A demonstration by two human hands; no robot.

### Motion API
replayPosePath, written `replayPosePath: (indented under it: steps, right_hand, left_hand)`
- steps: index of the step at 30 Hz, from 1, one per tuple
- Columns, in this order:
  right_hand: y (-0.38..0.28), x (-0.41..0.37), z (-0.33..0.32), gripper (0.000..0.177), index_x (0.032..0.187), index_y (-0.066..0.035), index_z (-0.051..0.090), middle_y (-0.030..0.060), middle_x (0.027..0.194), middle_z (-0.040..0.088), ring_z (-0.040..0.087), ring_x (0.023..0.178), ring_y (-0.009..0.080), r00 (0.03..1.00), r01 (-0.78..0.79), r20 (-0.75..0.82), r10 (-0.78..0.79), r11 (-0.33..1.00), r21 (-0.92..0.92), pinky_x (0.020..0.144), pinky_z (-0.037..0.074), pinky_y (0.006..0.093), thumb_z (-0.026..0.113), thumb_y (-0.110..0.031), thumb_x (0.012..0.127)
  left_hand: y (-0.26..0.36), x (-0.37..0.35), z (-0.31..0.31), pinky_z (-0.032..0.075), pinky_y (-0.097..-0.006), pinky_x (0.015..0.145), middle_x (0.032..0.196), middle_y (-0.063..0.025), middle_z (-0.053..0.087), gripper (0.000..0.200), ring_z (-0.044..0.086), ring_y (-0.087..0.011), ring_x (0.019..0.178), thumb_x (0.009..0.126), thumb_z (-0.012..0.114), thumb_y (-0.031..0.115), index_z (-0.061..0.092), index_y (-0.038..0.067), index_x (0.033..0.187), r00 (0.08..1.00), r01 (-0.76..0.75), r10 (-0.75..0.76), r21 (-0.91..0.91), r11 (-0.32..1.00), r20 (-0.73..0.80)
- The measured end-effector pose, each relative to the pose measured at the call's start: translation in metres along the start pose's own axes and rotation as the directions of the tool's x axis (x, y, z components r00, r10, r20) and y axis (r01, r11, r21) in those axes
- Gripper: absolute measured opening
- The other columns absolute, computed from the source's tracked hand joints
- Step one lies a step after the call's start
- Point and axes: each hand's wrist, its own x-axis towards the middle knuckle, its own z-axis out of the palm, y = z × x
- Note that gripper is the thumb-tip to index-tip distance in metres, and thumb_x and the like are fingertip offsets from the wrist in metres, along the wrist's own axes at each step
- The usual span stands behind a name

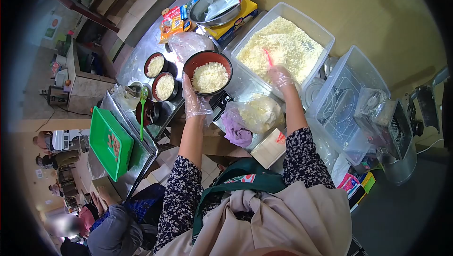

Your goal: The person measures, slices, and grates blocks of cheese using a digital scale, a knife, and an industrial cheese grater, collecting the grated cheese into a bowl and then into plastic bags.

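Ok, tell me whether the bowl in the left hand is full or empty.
Full: the red bowl, gripped by the left hand, holds white shreds nearly to its rim. The right hand holds a pink spoon.

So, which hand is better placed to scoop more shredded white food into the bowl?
Probably the right. The right hand holds the pink spoon inside the clear tub of shreds; the left hand is occupied gripping the bowl beside it.

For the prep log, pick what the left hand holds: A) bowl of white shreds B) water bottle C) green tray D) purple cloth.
A: the left hand grips the bowl, heaped with white shreds, at its rim; the right hand holds a pink spoon over the clear tub.
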Motion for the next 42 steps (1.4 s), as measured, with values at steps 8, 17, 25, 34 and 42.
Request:
replayPosePath:
  steps: [8,17,25,34,42]
  right_hand:
    - [0.000,-0.032,-0.035,0.037,0.092,-0.005,0.070,0.0106,0.081,0.067,0.058,0.073,0.0197,0.995,0.019,-0.096,0.021,0.919,0.393,0.067,0.045,0.0346,0.054,-0.038,0.090]
    - [-0.077,-0.098,-0.098,0.030,0.110,-0.009,0.063,0.0164,0.077,0.063,0.061,0.067,0.0328,0.908,0.206,-0.374,-0.187,0.978,0.010,0.062,0.047,0.0426,0.053,-0.029,0.089]
    - [-0.101,-0.127,-0.093,0.032,0.118,-0.014,0.060,0.0159,0.077,0.064,0.061,0.066,0.0316,0.852,0.343,-0.339,-0.399,0.915,-0.212,0.063,0.049,0.0441,0.056,-0.021,0.087]
    - [-0.038,0.007,-0.065,0.024,0.090,-0.007,0.065,0.0202,0.080,0.065,0.064,0.075,0.0379,0.844,0.002,-0.525,-0.108,0.980,-0.199,0.069,0.050,0.0488,0.051,-0.027,0.086]
    - [-0.031,0.032,-0.030,0.034,0.092,-0.008,0.066,0.0228,0.091,0.065,0.062,0.086,0.0407,0.971,0.004,-0.231,-0.062,0.970,-0.242,0.075,0.048,0.0478,0.049,-0.037,0.087]
  left_hand:
    - [-0.009,0.008,0.035,0.052,-0.0394,0.085,0.122,-0.0085,0.056,0.066,0.060,-0.0222,0.105,0.089,0.046,0.060,0.043,0.010,0.131,0.995,0.016,-0.022,0.066,0.998,0.099]
    - [-0.032,0.014,0.088,0.048,-0.0368,0.088,0.128,-0.0088,0.051,0.067,0.055,-0.0198,0.112,0.091,0.042,0.061,0.034,0.013,0.138,0.976,0.071,-0.114,0.222,0.972,0.188]
    - [-0.031,0.000,0.097,0.048,-0.0344,0.087,0.124,-0.0048,0.056,0.067,0.058,-0.0167,0.107,0.091,0.038,0.063,0.040,0.013,0.134,0.962,0.113,-0.150,0.168,0.979,0.229]
    - [-0.018,-0.004,0.054,0.055,-0.0312,0.075,0.118,-0.0069,0.060,0.067,0.063,-0.0182,0.100,0.089,0.041,0.064,0.047,0.010,0.128,0.994,0.032,-0.038,0.058,0.998,0.099]
    - [0.004,-0.008,0.019,0.052,-0.0334,0.077,0.123,-0.0070,0.057,0.064,0.061,-0.0198,0.104,0.090,0.044,0.061,0.044,0.012,0.131,0.998,-0.013,0.013,0.013,1.000,-0.055]
